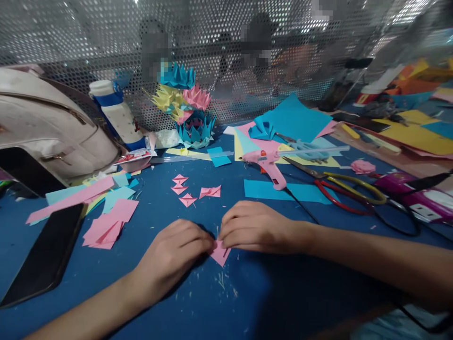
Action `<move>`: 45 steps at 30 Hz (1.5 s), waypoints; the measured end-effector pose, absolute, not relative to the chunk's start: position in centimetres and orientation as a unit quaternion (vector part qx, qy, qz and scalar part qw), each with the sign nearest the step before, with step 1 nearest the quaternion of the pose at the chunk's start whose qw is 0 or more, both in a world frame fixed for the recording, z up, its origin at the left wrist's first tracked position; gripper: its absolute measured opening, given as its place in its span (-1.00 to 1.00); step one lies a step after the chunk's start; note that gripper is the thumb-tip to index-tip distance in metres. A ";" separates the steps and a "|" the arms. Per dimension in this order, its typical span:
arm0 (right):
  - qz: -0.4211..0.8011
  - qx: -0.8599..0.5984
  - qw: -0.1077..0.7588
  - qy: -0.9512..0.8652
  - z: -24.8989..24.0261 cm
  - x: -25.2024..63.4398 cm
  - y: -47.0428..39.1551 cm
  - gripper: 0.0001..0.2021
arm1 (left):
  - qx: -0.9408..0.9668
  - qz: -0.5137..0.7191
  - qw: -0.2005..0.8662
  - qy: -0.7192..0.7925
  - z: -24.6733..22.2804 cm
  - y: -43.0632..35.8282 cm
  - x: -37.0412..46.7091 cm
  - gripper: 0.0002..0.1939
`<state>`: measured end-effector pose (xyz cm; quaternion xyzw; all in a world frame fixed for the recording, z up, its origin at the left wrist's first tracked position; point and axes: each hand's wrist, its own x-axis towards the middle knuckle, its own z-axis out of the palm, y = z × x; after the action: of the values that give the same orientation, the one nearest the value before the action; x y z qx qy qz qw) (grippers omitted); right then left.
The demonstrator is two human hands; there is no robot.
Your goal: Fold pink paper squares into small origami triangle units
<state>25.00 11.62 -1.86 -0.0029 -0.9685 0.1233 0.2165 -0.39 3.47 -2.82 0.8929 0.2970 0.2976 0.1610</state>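
Observation:
A small pink paper piece (221,255) lies on the blue table, one corner pointing toward me. My left hand (179,252) presses its left side with fingers closed together. From the right, my right hand (253,226) has its fingertips closed on the paper's upper right part. The fingers hide the far half of the paper. Just beyond my hands are several small folded pink paper pieces (188,200) and a twisted-looking pink piece (210,191). A stack of pink paper squares (109,224) rests to the left of my left hand.
A pink glue gun (269,163) lies beyond my right hand, near red-and-yellow-handled scissors (339,186) and a blue paper strip (286,191). A black phone (47,255) is at left. Folded paper flowers (194,127), a bottle (115,113) and a bag (49,127) stand against the perforated metal screen (116,42).

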 end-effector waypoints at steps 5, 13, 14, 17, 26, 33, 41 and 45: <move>0.171 0.029 0.229 -0.958 -2.3 25.3 11.8 -0.77 | 0.925 0.273 0.065 0.254 -2.3 3.2 -0.3 -0.68; 0.301 -0.049 0.149 -0.941 -1.7 24.9 11.6 -0.80 | 0.926 0.283 -0.006 0.248 -2.4 3.2 -0.2 -0.63; 0.316 -0.064 0.139 -0.936 -1.6 24.8 11.5 -0.80 | 0.925 0.286 -0.004 0.251 -2.6 3.2 -0.2 -0.62; 0.343 -0.083 0.122 -0.928 -1.5 24.8 11.5 -0.80 | 0.926 0.279 0.001 0.254 -3.2 3.1 -0.4 -0.63; 0.359 -0.049 0.128 -0.923 -1.0 24.7 11.7 -0.62 | 0.928 0.265 0.017 0.260 -2.5 3.1 -0.2 -0.64; 0.395 -0.069 0.113 -0.909 -0.8 24.7 11.7 -0.66 | 0.930 0.268 0.040 0.250 -2.4 3.0 -0.2 -0.63; 0.357 -0.031 0.129 -0.925 -0.9 24.9 11.9 -0.68 | 0.931 0.264 0.028 0.249 -2.4 3.1 -0.3 -0.63; 0.326 -0.006 0.128 -0.937 -1.2 25.1 11.9 -0.68 | 0.933 0.266 0.025 0.243 -2.4 3.2 -0.3 -0.63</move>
<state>25.08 11.94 -1.23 -0.0060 -0.9366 0.3259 0.1283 -0.28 3.16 -2.43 0.9326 0.2430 0.2658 0.0254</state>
